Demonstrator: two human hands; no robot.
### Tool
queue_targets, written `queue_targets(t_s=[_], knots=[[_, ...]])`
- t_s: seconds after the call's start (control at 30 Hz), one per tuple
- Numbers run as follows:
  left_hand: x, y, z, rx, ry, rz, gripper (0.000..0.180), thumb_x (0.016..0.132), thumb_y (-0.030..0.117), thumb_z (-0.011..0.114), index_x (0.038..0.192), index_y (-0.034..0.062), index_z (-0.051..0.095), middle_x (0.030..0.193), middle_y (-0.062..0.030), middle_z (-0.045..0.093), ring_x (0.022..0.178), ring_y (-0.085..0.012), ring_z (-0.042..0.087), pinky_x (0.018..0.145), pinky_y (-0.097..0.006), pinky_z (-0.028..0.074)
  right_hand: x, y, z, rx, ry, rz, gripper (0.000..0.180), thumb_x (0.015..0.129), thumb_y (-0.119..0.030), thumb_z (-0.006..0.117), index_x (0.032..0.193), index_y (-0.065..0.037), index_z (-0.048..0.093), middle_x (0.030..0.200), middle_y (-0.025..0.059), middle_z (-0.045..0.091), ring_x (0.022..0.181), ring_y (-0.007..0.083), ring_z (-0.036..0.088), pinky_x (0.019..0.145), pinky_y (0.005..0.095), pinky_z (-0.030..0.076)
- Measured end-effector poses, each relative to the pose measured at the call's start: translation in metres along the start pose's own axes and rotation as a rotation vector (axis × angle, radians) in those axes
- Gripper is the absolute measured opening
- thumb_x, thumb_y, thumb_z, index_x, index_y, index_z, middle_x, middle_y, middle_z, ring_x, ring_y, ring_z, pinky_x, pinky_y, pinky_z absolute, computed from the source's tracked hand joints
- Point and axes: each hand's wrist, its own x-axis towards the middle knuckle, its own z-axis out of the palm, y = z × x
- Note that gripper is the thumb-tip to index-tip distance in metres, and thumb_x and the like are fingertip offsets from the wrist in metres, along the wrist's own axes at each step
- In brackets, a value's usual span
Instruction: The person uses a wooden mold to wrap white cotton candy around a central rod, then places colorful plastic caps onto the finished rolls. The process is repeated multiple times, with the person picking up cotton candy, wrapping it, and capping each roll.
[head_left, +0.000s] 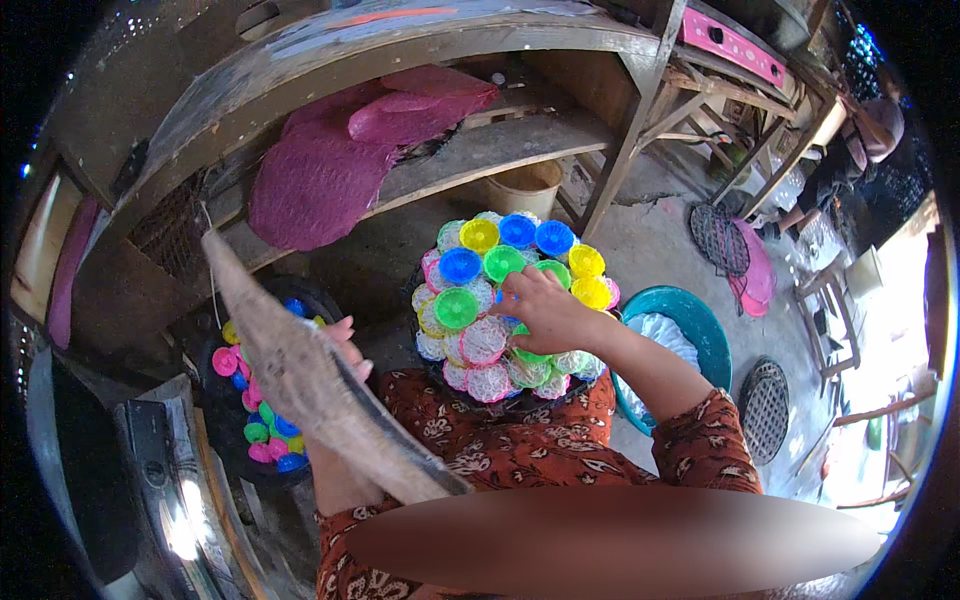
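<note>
In front of my lap stands a heaped pile of small round plastic cups, many showing white lacy, noodle-like contents inside coloured rims. On top sit bare-looking cups in green, blue and yellow. My right hand reaches over the pile with bent fingers closed on a small blue cup, mostly hidden by them. Its lower finger touches a green cup. My left hand is partly hidden behind a long, weathered wooden-looking board; a few fingertips show beside its edge, and whatever they hold is hidden.
On the left, a dark basin holds loose coloured cups. A teal tub with white material stands right of the pile. Behind are a wooden shelf with pink netting and a beige bucket. A person is far right.
</note>
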Motion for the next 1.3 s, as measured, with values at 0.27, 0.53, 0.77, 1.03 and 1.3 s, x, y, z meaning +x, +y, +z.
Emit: queue_targets(t_s=[0.27,0.53,0.77,1.03,1.3], knots=[[0.0,0.018,0.011,0.209,-0.069,0.136,0.036,0.091,0.025,0.047,0.112,-0.005,0.052,0.056,-0.0044,0.045,0.047,-0.014,0.038,0.061,-0.034,0.047,0.016,0.013,-0.001,-0.013,-0.205,0.09,0.05,0.061,-0.021,0.071,0.111,-0.022,0.065,0.111,0.0135,0.05,0.109,0.0339,0.044,0.091,0.0447,0.039],[0.019,0.013,-0.059,-0.417,-0.239,-0.676,0.046,0.093,0.039,0.044,0.116,-0.0007,0.05,0.074,-0.0089,0.054,0.059,-0.0147,0.047,0.063,-0.037,0.047,0.005,0.032,-0.014,-0.027,-0.29,-0.001,0.051,0.06,-0.026,0.074,0.11,-0.02,0.066,0.106,0.0132,0.052,0.107,0.033,0.046,0.087,0.0426,0.042],[0.013,-0.025,-0.084,-0.737,-0.643,-0.548,0.064,0.091,0.041,0.048,0.134,-0.0037,0.032,0.101,-0.0219,0.056,0.072,-0.0243,0.051,0.067,-0.042,0.041,-0.001,0.035,-0.024,-0.097,-0.37,-0.001,0.038,0.062,-0.032,0.071,0.098,-0.019,0.068,0.107,0.0116,0.052,0.106,0.0329,0.046,0.083,0.0454,0.043],[0.053,0.004,-0.039,-0.781,-0.838,-1.272,0.069,0.094,0.053,0.016,0.109,-0.005,0.051,0.096,-0.0227,0.058,0.077,-0.0295,0.055,0.075,-0.042,0.047,-0.004,0.042,-0.021,-0.097,-0.332,0.025,0.02,0.069,-0.025,0.064,0.085,-0.015,0.07,0.105,0.0115,0.055,0.104,0.0318,0.048,0.081,0.0431,0.043],[0.083,-0.02,-0.077,-0.802,-0.985,-1.591,0.073,0.096,0.051,0.009,0.108,-0.0048,0.054,0.097,-0.0237,0.059,0.082,-0.0333,0.057,0.081,-0.045,0.046,-0.005,0.042,-0.018,-0.079,-0.259,0.018,0.017,0.07,-0.023,0.062,0.082,-0.014,0.07,0.101,0.012,0.056,0.1,0.0313,0.05,0.08,0.0433,0.043]])
